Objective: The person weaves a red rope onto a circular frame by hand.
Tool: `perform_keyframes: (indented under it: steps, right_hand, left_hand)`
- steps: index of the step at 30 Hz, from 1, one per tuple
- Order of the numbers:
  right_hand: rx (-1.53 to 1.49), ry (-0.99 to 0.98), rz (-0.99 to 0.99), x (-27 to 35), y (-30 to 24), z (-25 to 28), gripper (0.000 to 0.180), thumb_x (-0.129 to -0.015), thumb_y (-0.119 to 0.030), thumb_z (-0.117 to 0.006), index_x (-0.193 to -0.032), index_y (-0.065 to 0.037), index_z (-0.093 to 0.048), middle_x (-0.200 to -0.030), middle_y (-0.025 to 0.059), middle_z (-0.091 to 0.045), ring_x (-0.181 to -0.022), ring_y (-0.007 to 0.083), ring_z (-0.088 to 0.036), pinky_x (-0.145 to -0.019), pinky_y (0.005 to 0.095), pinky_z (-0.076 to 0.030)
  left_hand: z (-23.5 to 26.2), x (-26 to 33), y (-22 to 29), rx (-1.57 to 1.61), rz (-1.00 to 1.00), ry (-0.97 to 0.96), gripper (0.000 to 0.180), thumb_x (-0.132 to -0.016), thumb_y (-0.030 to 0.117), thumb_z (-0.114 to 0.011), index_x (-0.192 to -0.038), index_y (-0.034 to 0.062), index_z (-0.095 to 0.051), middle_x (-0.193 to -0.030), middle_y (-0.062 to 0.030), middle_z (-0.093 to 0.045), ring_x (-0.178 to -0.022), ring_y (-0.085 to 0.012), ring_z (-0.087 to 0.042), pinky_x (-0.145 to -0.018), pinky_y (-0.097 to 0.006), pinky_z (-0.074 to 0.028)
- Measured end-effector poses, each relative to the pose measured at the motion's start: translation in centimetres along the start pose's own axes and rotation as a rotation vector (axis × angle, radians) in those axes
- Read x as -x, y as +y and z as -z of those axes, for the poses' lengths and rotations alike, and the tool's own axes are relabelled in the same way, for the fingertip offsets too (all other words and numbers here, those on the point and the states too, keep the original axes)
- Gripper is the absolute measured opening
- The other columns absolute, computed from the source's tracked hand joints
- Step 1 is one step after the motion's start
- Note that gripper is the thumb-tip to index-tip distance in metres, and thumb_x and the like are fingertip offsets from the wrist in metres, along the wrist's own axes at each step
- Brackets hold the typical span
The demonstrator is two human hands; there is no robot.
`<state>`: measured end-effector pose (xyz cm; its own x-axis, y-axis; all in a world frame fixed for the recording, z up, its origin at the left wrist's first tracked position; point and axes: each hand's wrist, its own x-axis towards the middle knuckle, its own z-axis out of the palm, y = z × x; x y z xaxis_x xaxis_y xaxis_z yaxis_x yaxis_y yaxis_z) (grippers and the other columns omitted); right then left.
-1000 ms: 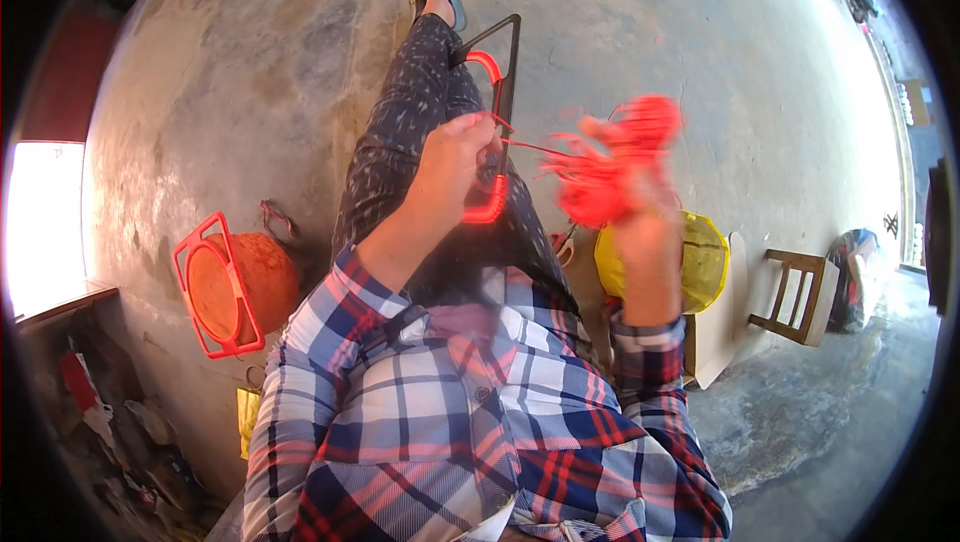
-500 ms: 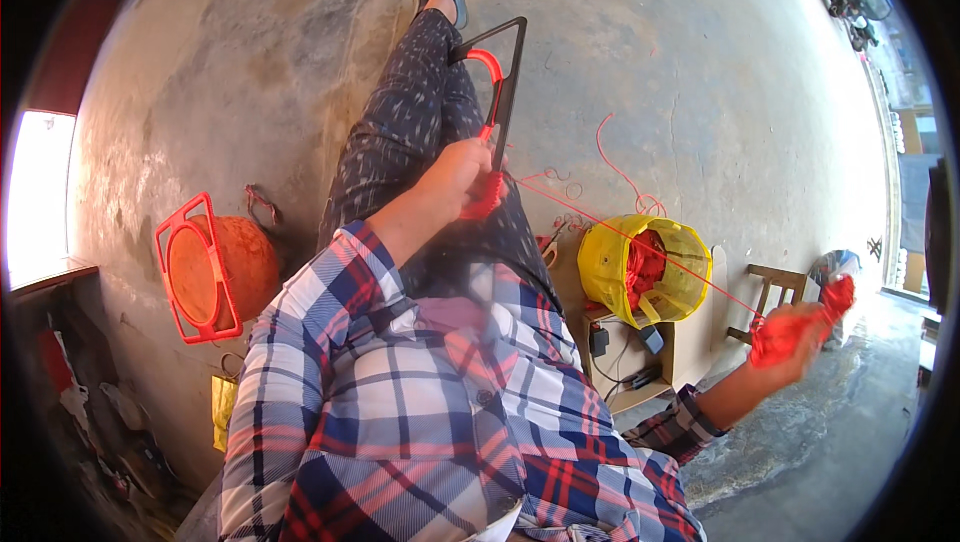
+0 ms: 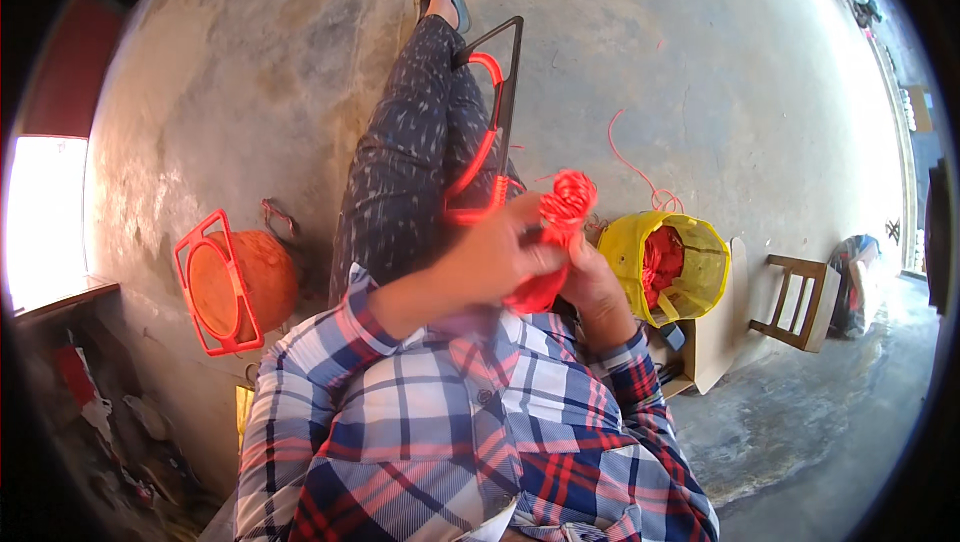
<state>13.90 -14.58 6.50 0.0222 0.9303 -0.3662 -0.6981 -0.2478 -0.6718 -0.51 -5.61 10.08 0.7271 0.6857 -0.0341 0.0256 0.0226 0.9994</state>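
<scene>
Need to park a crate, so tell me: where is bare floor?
Floor looks bare left of the dark trousers, beyond the orange tub and dark loop, and right of the black-and-red frame, beyond the red strand, bar tiny scraps. It is crowded at right, where the yellow basket, cardboard and wooden stool cluster.

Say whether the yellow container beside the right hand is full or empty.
Not empty: the yellow container shows red material through its open mouth. How full, I cannot tell.
</scene>
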Motion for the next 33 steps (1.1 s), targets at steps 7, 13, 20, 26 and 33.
perform_keyframes:
  steps: [7, 13, 20, 26, 33]
  right_hand:
    - [0.183, -0.206, 0.003, -7.6, -3.7, 5.7, 0.049, -0.088, -0.039, -0.062, -0.119, -0.001, -0.061, -0.097, 0.0038, -0.062, -0.093, 0.0119, -0.057, -0.080, 0.0268, -0.044]
    - [1.318, -0.201, 0.346, -11.1, -0.9, 3.5, 0.046, -0.077, -0.023, -0.071, -0.117, -0.003, -0.062, -0.110, 0.0122, -0.063, -0.108, 0.0274, -0.057, -0.092, 0.0360, -0.046]
    - [1.155, 0.064, 0.486, -10.0, -1.4, 5.5, 0.038, -0.074, -0.015, -0.074, -0.107, -0.002, -0.063, -0.125, 0.0159, -0.057, -0.115, 0.0288, -0.056, -0.093, 0.0369, -0.047]
    - [-0.002, -0.028, 0.468, -3.3, -7.5, 8.3, 0.045, -0.069, -0.006, -0.071, -0.112, -0.006, -0.057, -0.116, 0.0117, -0.062, -0.105, 0.0292, -0.061, -0.090, 0.0456, -0.050]
    - [-0.211, 0.024, 0.715, 3.7, -13.1, 11.5, 0.039, -0.086, -0.030, -0.064, -0.113, -0.005, -0.050, -0.087, 0.0035, -0.056, -0.083, 0.0229, -0.056, -0.088, 0.0459, -0.046]
  left_hand:
    - [8.2, -3.0, -2.2, -0.478, -0.379, 0.360, 0.037, -0.078, -0.001, -0.064, -0.113, 0.0121, -0.063, -0.103, -0.0054, -0.061, -0.099, -0.0193, -0.060, -0.087, -0.033, -0.049]
    - [7.1, -3.7, -4.3, -1.215, -0.083, -0.003, 0.034, -0.070, 0.001, -0.063, -0.103, 0.0092, -0.062, -0.090, -0.0115, -0.055, -0.089, -0.0320, -0.058, -0.076, -0.041, -0.049]
    - [6.3, -4.8, -5.8, -0.846, -0.209, 0.165, 0.033, -0.069, 0.002, -0.069, -0.100, 0.0033, -0.059, -0.103, -0.0131, -0.057, -0.101, -0.0327, -0.056, -0.088, -0.038, -0.046]
    - [5.7, -5.7, -9.0, 0.497, 0.441, 0.242, 0.040, -0.076, 0.001, -0.055, -0.116, 0.0049, -0.055, -0.105, -0.0040, -0.056, -0.104, -0.0150, -0.053, -0.093, -0.030, -0.043]
    - [4.4, -4.0, -7.9, 0.453, 0.442, 0.243, 0.049, -0.076, 0.005, -0.045, -0.125, 0.0052, -0.045, -0.095, -0.0005, -0.047, -0.088, -0.0111, -0.050, -0.082, -0.026, -0.045]
